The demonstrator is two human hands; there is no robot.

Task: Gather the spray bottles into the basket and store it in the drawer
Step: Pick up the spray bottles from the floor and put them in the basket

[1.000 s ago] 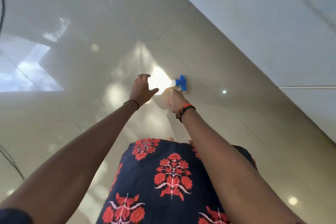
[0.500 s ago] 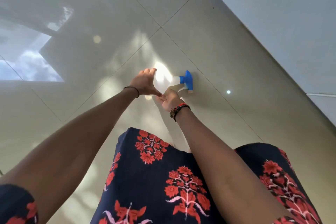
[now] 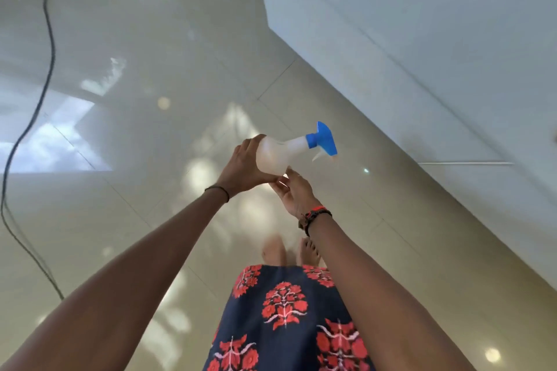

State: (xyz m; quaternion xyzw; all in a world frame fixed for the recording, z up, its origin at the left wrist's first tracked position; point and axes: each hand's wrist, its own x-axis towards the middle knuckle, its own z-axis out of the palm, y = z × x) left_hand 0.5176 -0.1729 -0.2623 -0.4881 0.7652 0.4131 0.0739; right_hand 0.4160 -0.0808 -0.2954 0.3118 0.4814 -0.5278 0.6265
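Head view — translucent white plastic spray bottle with blue trigger head point(image 3: 278, 153) lifted clear of glossy tiled floor point(image 3: 135, 39), left hand point(image 3: 245, 164) wrapped around base, right hand point(image 3: 294, 193) touching underside — grip unclear.

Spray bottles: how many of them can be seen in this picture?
1. The spray bottle is held above the floor, with the left hand around its base and the right hand under it. Others may lie outside the view.

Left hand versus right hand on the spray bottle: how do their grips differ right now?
The left hand wraps the spray bottle at its base from the side, fingers curled over it; the right hand sits lower, palm up, only fingertips touching underneath. The left wrist wears a thin dark band, the right a red-and-dark bracelet. Both touch the bottle, held in the air above the floor.
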